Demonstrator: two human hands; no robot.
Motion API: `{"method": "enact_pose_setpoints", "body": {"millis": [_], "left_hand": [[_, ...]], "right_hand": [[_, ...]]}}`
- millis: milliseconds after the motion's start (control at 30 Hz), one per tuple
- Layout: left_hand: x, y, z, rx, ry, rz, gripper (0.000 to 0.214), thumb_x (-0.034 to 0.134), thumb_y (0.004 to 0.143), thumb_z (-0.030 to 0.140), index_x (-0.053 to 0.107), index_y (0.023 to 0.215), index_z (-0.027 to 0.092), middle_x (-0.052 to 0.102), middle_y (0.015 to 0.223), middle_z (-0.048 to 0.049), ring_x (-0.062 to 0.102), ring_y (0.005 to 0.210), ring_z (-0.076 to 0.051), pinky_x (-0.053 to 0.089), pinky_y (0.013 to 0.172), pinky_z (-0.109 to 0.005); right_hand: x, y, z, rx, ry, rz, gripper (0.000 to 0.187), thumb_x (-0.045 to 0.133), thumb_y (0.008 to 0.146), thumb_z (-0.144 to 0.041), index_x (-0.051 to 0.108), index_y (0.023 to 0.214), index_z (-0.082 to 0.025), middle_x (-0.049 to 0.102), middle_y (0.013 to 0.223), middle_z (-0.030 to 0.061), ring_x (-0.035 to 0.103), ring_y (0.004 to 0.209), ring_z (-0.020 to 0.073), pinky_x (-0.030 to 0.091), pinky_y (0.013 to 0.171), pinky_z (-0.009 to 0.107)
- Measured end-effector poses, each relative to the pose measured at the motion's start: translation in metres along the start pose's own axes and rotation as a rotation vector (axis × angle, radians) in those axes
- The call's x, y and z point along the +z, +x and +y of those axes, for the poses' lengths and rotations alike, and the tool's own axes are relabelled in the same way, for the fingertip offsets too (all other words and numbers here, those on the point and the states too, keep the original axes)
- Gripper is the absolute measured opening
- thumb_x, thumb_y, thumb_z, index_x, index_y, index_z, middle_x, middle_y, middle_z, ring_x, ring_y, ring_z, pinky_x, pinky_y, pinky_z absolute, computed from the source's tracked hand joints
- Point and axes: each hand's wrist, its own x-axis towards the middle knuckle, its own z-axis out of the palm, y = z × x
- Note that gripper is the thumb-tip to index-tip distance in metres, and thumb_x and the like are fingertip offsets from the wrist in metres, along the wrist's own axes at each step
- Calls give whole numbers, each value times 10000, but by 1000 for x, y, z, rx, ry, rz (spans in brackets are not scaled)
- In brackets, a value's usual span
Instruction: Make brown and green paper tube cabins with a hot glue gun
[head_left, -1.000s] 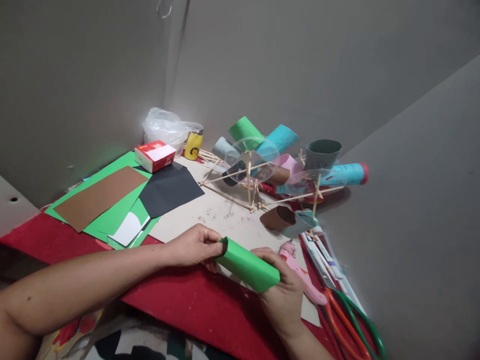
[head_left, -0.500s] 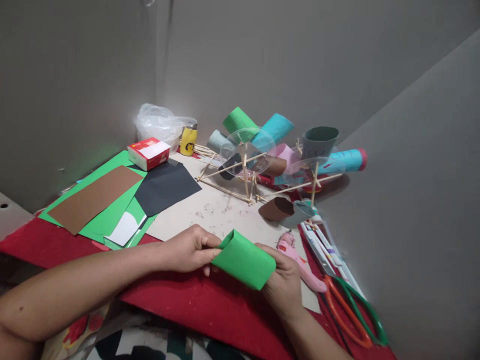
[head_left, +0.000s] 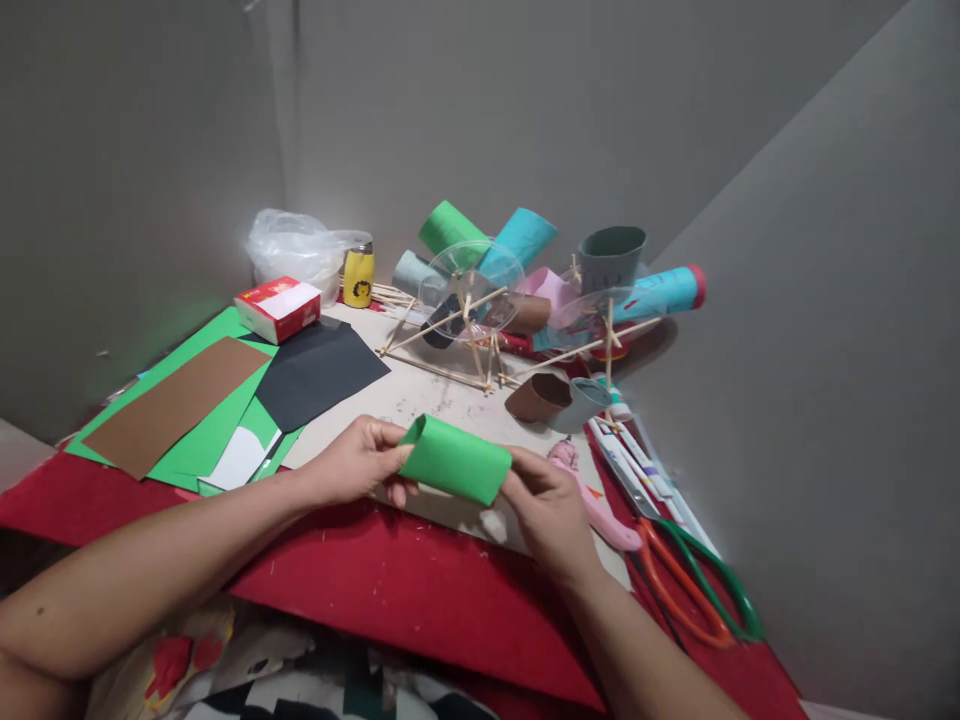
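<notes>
A green paper roll (head_left: 455, 461) is held above the red table cover (head_left: 420, 590), lying almost level. My left hand (head_left: 358, 463) pinches its left open end. My right hand (head_left: 548, 510) grips its right end with thumb and fingers closed on it. Just past the roll lies a beige cardboard sheet (head_left: 427, 400).
Brown (head_left: 172, 405), green (head_left: 214, 435) and black (head_left: 315, 370) paper sheets lie at the left. At the back stands a stick frame (head_left: 480, 345) with coloured paper tubes, a red box (head_left: 277, 309), a yellow bottle (head_left: 358, 274) and a plastic bag (head_left: 292, 250). Scissors (head_left: 694, 590) and a pink glue gun (head_left: 596, 505) lie at the right.
Both hands raised the green roll and brought it closer to level. The view shifted, so the table's things sit further left and higher.
</notes>
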Motion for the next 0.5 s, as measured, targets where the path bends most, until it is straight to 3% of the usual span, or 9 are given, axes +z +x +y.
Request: {"method": "enact_pose_setpoints", "body": {"millis": [67, 133, 233, 300, 400, 500], "left_hand": [[-1, 1, 3, 27, 9, 103, 491, 657, 738, 590, 649, 689, 102, 649, 580, -40, 590, 448, -90, 452, 466, -175], [-2, 1, 7, 56, 37, 194, 450, 669, 746, 547, 653, 683, 101, 644, 574, -33, 589, 451, -87, 449, 469, -171], [-1, 0, 10, 84, 70, 254, 407, 673, 754, 495, 643, 650, 102, 639, 572, -25, 584, 450, -84, 439, 464, -170], [1, 0, 9, 93, 89, 267, 379, 676, 754, 466, 642, 647, 105, 633, 564, -15, 579, 446, -83, 434, 464, -170], [3, 0, 7, 102, 115, 266, 350, 666, 762, 443, 655, 658, 109, 628, 543, -4, 573, 443, -81, 428, 473, -168], [5, -1, 6, 109, 151, 259, 351, 645, 777, 432, 658, 640, 109, 627, 524, -5, 573, 448, -83, 422, 480, -166]], "right_hand": [[-5, 1, 2, -19, 72, 130, 160, 673, 791, -307, 730, 884, -190, 608, 606, -3, 537, 519, 130, 461, 488, 249], [-6, 0, 4, -32, 129, 181, 230, 651, 820, -365, 722, 942, -183, 549, 540, -25, 481, 455, 111, 415, 432, 236], [2, -3, 1, 18, 131, 91, 266, 713, 761, -383, 720, 935, -183, 500, 466, -58, 415, 382, 88, 354, 376, 217], [9, -5, -3, 61, 104, 9, 211, 731, 740, -380, 718, 784, -175, 557, 489, -34, 451, 391, 87, 367, 384, 215], [14, -5, -8, 77, 73, -77, 283, 715, 760, -380, 663, 587, -161, 605, 532, -2, 514, 445, 92, 397, 427, 211], [10, -4, -9, 96, 105, -107, 282, 728, 749, -389, 674, 592, -161, 623, 539, 0, 539, 455, 95, 410, 435, 205]]}}
